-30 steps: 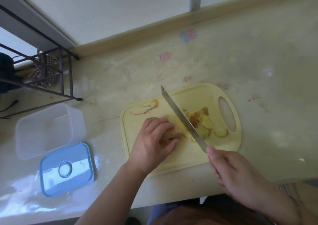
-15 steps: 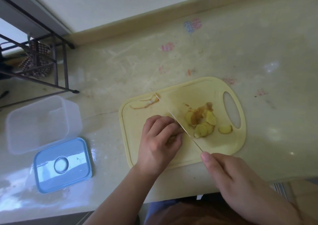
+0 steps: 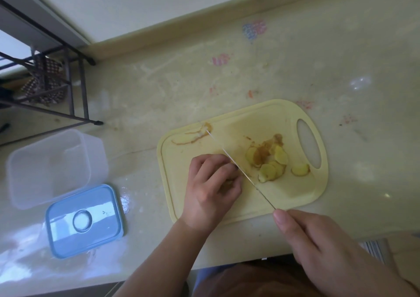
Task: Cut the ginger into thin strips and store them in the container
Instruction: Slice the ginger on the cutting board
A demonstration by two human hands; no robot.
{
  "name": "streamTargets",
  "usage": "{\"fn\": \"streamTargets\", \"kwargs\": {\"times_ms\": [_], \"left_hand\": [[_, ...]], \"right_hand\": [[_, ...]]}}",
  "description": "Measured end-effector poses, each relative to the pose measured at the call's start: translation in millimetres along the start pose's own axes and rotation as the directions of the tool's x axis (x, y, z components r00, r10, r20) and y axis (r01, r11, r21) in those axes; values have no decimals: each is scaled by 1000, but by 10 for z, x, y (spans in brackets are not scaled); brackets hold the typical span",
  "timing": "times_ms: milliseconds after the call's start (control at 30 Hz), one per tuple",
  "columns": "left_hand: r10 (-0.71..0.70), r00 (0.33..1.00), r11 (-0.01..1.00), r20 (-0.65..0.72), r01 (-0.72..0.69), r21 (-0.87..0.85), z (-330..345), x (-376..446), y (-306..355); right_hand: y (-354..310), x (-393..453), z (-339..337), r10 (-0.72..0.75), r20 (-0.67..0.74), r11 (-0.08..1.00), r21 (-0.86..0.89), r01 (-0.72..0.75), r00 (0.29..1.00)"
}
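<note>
On the yellow cutting board [image 3: 284, 115], the ginger piece [image 3: 229, 179] lies almost wholly hidden beneath the left hand [image 3: 210, 189], whose curled fingers [image 3: 213, 167] grip it and press it down. Compared with one second ago, when the knife [image 3: 238, 168] was raised and tilted with its flat face showing, the blade now stands edge-down and appears only as a thin line, lying just beside the left knuckles; this suggests another slicing stroke is in progress or just finished. The right hand [image 3: 329, 249] grips the handle at the near edge of the bench [image 3: 341, 58], forefinger extended along the spine; the handle itself is covered. Right of the blade lies a heap of cut slices [image 3: 269, 162], one slice [image 3: 300, 169] set slightly apart, with peel scraps [image 3: 193, 136] at the board's far left corner. Judged from this, slicing is not finished and cutting into strips has not begun. Well apart to the left, the clear container [image 3: 52, 167] stands open and holds no ginger, its blue lid [image 3: 84, 220] just beside it on the near side.
</note>
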State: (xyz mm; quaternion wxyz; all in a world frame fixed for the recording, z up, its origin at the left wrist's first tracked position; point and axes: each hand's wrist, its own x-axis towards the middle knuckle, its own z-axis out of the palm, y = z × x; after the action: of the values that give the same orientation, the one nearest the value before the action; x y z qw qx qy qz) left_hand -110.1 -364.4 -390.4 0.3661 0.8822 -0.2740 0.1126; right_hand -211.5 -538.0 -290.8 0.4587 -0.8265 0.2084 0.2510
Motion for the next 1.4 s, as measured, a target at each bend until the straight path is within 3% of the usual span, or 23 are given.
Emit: {"fn": "streamTargets", "kwargs": {"times_ms": [467,633,800,1067,1300,1400], "left_hand": [[-24,1000,999,17,25,-25,5,14,10],[-29,999,999,17,30,-24,22,-1,3],[-27,1000,999,1,27,-29,37,6,7],[-18,1000,999,-3,18,-40,20,5,18],[-38,998,999,47,38,3,-15,12,35],[-41,997,999,66,39,23,-10,-6,22]], "right_hand": [[-51,29,52,-5,-44,1000,-25,4,999],[-97,152,41,39,8,999,-5,-39,999],[-118,337,74,1,60,1000,-19,0,998],[-168,532,214,-88,26,996,-31,89,996],[-47,399,140,-44,-19,996,75,46,999],[40,361,36,8,68,979,202,-22,998]]}}
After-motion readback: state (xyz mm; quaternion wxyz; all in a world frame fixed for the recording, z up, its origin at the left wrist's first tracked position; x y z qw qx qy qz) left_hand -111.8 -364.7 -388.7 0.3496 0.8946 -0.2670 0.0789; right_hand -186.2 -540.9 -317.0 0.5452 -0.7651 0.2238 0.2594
